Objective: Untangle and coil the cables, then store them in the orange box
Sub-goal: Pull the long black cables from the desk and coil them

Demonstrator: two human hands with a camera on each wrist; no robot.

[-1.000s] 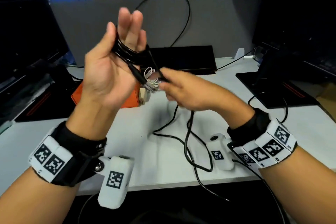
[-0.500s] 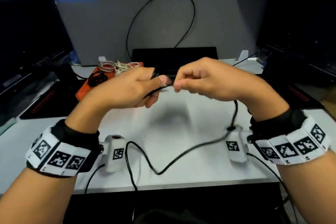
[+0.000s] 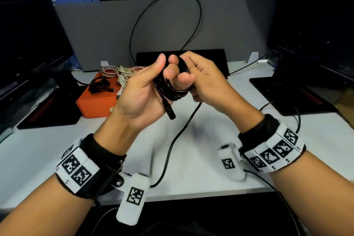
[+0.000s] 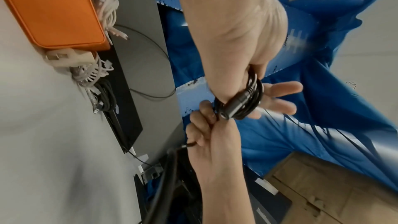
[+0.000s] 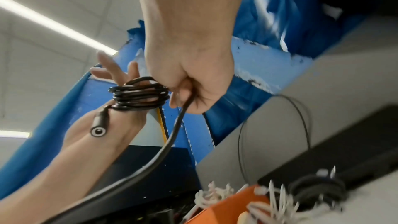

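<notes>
The black cable has a glossy, smooth plastic sheath; the orange box is smooth, matt; the table matt white

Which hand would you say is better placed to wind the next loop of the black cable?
Right. The right hand grips the loose cable beside the coil; the left hand carries that coil round its fingers.

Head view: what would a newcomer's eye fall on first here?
A black cable is coiled round the fingers of the left hand, mid-picture above the white table, while the right hand grips its loose length. Behind and to the left sits the orange box, with pale cables heaped on top.
</notes>
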